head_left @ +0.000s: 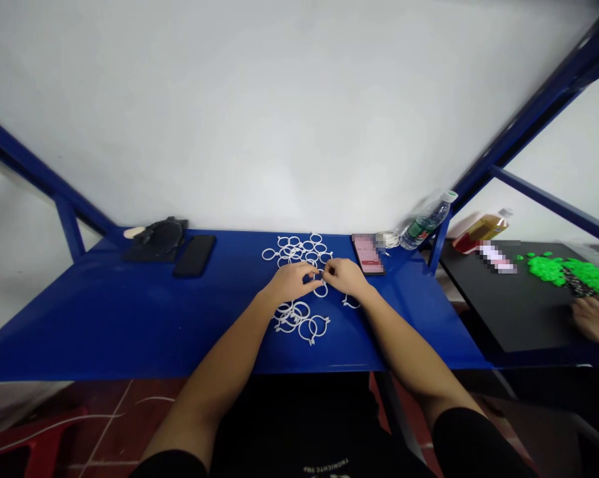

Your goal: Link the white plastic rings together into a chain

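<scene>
My left hand (290, 281) and my right hand (345, 276) meet over the middle of the blue table. Between their closed fingertips is a white plastic ring (321, 292), its loop hanging toward me; the pinched part is mostly hidden. Just beyond my hands lies a loose pile of similar white rings (290, 251). Nearer to me, below my left wrist, another cluster of rings (299, 320) with small clip-like ends overlaps on the tabletop. One more ring (351, 303) lies partly covered by my right forearm.
On the blue table (130, 318) lie a black phone (194, 255), a dark crumpled bag (162, 238), a lit phone (369, 255), a coiled white cable (389, 239) and a water bottle (426, 222). At right, a co-worker's hand (595, 318) is near green pieces (548, 271) on a black table.
</scene>
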Motion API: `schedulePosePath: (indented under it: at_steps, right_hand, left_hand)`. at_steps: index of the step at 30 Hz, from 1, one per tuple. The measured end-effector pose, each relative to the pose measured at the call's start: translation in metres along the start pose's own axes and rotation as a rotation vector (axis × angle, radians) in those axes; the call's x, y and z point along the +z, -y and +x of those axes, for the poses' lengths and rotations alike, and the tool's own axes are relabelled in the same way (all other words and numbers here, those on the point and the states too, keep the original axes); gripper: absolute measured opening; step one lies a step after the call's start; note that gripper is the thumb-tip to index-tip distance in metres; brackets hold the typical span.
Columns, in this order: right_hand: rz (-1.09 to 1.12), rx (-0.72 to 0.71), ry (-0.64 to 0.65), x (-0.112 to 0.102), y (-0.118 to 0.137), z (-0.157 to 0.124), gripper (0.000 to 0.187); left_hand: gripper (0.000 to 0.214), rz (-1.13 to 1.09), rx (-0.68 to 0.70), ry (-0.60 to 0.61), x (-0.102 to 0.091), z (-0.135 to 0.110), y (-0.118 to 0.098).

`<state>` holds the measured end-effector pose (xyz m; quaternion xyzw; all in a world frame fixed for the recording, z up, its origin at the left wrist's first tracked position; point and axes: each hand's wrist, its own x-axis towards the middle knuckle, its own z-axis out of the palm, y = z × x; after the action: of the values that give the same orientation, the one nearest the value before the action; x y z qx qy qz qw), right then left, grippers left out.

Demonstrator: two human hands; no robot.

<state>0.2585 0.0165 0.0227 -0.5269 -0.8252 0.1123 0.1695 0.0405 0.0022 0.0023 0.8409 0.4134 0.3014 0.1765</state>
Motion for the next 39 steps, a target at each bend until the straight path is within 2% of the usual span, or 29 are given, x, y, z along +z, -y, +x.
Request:
schedulePosePath:
  at_steps: [11, 14, 17, 23, 26, 28, 31, 34, 39]
  right_hand:
    - [0.278, 0.077, -0.044, 0.004, -0.009, 0.004, 0.018]
    - [0.339, 0.079, -0.058, 0.006, -0.012, 0.004, 0.018]
    - [0.374, 0.069, -0.068, 0.008, -0.012, 0.005, 0.021]
    - [0.355, 0.015, -0.112, 0.009, -0.009, 0.004, 0.026]
    - [0.316, -0.006, -0.151, 0.008, -0.008, 0.003, 0.03]
    - [0.287, -0.034, -0.194, 0.008, -0.008, 0.003, 0.03]
    - [0.28, -0.085, -0.308, 0.009, -0.007, 0.001, 0.019]
    - [0.322, -0.139, -0.377, 0.01, -0.005, -0.001, 0.029]
    - [0.29, -0.264, -0.31, 0.011, -0.002, -0.004, 0.031]
  left_hand:
    - [0.048, -0.03, 0.057, -0.027, -0.004, -0.001, -0.012]
    - [0.049, -0.058, 0.038, -0.033, -0.006, -0.001, -0.014]
    - [0.046, -0.086, 0.034, -0.064, -0.004, -0.001, -0.013]
    - [0.02, -0.051, 0.025, -0.234, 0.001, 0.003, -0.005]
    - [0.014, -0.041, 0.066, -0.255, -0.002, 0.005, -0.003]
    - [0.012, -0.036, 0.085, -0.266, -0.004, 0.006, -0.002]
    - [0.01, -0.011, 0.095, -0.326, -0.005, 0.008, -0.002]
    - [0.007, 0.014, 0.113, -0.395, -0.003, 0.009, 0.0]
    - [0.007, 0.04, 0.131, -0.405, -0.001, 0.008, 0.0]
